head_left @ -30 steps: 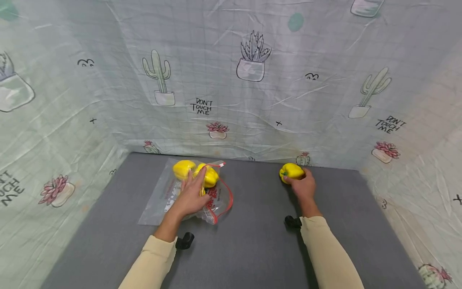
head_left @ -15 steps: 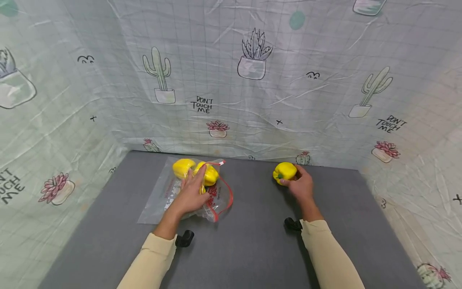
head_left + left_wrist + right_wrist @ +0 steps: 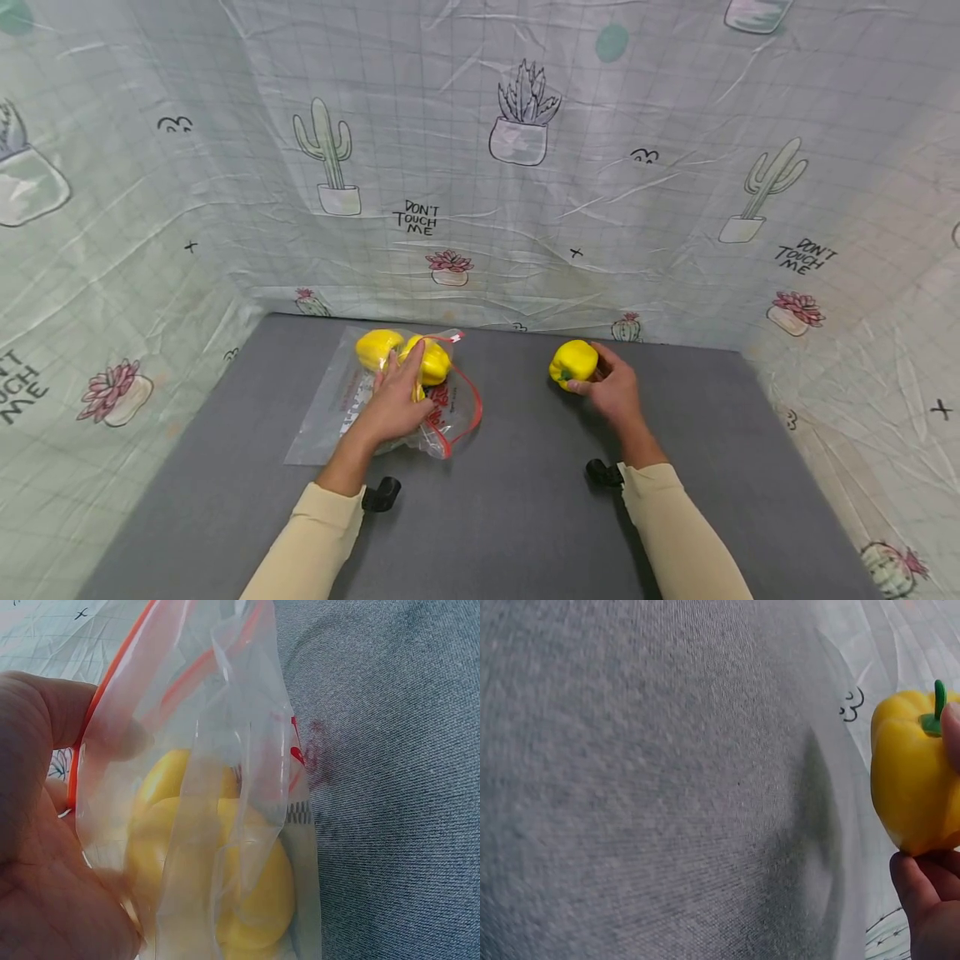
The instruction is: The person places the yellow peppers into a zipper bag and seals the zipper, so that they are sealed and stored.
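Note:
A yellow bell pepper (image 3: 574,362) with a green stem is in my right hand (image 3: 619,390), thumb on the stem side and fingers around the far side. The right wrist view shows that pepper (image 3: 911,772) upright and raised off the grey surface. Left of it lies a clear plastic zip bag (image 3: 318,429) with a red zip edge. Inside the bag are yellow peppers (image 3: 378,348), several pressed together and partly covered by my left hand (image 3: 392,406). In the left wrist view a finger (image 3: 124,739) reaches through the bag's mouth as the left hand holds the red edge (image 3: 112,671).
The dark grey tabletop (image 3: 517,483) spreads between the two arms. Behind it and at both sides hangs a pale curtain (image 3: 465,208) printed with cacti. Black wrist cameras (image 3: 382,495) sit on the beige sleeves (image 3: 318,533).
My right hand has carried its pepper leftward across the table, nearer the bag. The left hand and the bag stay nearly where they were.

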Demonstrator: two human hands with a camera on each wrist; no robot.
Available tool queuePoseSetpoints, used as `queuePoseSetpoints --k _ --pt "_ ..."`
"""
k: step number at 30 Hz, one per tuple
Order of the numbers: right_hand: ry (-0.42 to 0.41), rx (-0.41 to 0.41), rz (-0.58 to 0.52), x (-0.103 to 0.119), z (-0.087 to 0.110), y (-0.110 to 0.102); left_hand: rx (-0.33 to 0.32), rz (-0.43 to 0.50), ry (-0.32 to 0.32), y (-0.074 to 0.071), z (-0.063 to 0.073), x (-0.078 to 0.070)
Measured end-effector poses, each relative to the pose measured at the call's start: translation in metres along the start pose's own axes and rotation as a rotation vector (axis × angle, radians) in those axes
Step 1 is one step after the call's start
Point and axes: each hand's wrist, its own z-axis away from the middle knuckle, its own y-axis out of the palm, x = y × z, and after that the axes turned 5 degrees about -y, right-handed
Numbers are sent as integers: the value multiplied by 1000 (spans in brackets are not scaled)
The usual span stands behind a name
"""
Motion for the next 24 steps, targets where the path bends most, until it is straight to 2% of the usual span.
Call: queuePoseSetpoints --k 7,24 --pt "-43 38 -4 2 4 5 2 -13 -10 1 0 0" --pt "-134 143 -35 11 19 26 -7 -19 15 2 0 2"
